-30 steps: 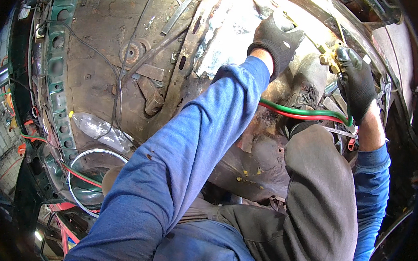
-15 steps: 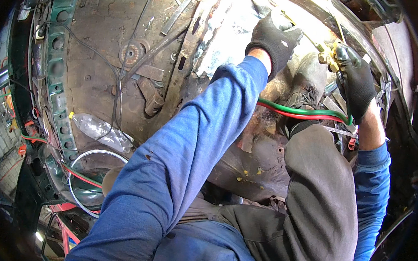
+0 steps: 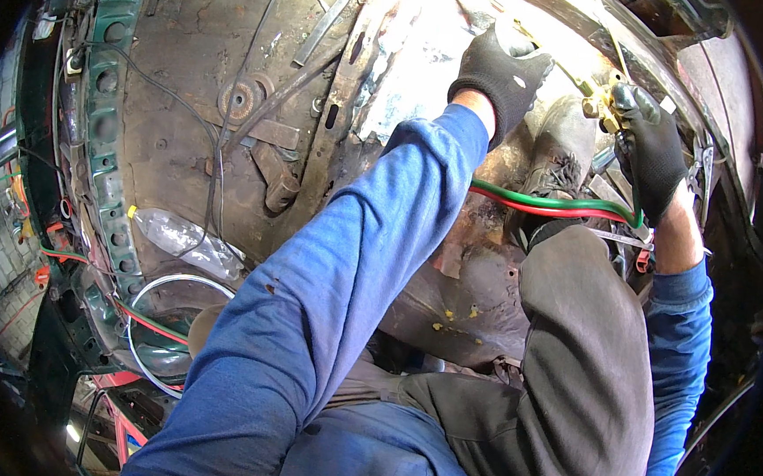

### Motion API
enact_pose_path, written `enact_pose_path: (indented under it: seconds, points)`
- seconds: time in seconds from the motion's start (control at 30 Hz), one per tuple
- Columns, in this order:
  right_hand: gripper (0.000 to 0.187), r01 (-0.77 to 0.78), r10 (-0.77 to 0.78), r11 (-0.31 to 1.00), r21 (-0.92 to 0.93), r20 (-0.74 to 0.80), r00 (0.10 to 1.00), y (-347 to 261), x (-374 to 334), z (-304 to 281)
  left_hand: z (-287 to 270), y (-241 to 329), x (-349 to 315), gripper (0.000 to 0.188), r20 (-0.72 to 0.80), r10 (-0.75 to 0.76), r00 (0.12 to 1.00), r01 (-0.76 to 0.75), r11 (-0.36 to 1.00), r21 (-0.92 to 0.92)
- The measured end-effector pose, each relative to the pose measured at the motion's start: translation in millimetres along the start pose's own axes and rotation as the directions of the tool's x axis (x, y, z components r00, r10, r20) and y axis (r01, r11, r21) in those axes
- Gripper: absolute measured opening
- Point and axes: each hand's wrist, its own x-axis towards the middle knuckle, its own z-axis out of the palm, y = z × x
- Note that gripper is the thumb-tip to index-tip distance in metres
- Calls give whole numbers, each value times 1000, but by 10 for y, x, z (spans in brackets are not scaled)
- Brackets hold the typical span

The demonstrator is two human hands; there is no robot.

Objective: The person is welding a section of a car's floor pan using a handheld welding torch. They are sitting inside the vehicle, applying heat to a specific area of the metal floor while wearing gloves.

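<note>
Little differs from half a second ago: the left hand (image 3: 502, 74) and right hand (image 3: 655, 151) keep nearly the same places, while the brass fitting (image 3: 603, 110) at upper right seems slightly turned. A dark metal edge (image 3: 696, 105) curves close beyond the right hand, and a boot (image 3: 565, 140) takes up room between and below the hands; the worn metal floor (image 3: 177, 64) spreads more openly at upper left. The left arm stretches diagonally from lower left to upper centre, its gloved fingers curled, though whether they grip anything cannot be told. The right forearm rises along the right side, its gloved hand closed around the brass fitting, with green and red hoses (image 3: 539, 200) running below.
</note>
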Motion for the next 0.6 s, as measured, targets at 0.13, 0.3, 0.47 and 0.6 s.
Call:
enact_pose_path:
  seconds: [0.13,0.3,0.47,0.6]
  points:
    - [42,-175,164,978,112,96,982,-48,51,-37,-34,4,17,34,13,-42,999,41,999,14]
    - [42,-316,304,925,214,88,949,-162,31,-45,-14,140,-59,27,-13,-96,995,96,993,63]
    - [43,-80,88,977,196,-33,996,-39,-35,36,-25,-16,47,29,-8,-12,1000,12,998,57]
    - [42,-380,355,877,294,136,925,-246,35,-64,-51,-84,75,32,-9,50,999,-48,994,101]
